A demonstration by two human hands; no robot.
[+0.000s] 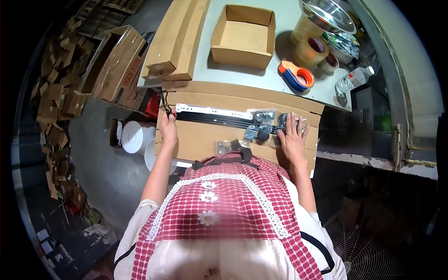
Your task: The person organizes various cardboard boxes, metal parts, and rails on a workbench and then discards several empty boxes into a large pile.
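Observation:
On an opened flat cardboard sheet (200,137) lies a bundle of long black metal bars (214,120) with a white perforated strip (212,112) along its far side. My left hand (168,128) is closed on the left end of the bars, and a tangle of thin black cord (164,101) sticks out just beyond its fingers. At the other end, my right hand (293,138) lies flat, fingers spread, over a clear bag of black parts (282,121). Beside it are more clear bags holding round black pieces (262,128). Another small clear bag (225,147) sits nearer my apron.
An open cardboard box (243,46), long cartons (175,42), an orange and blue tape dispenser (297,76), tape rolls (311,52), a metal bowl (329,16) and a bottle (353,80) stand on the table beyond. White buckets (136,137) are at left, a fan (361,252) at lower right.

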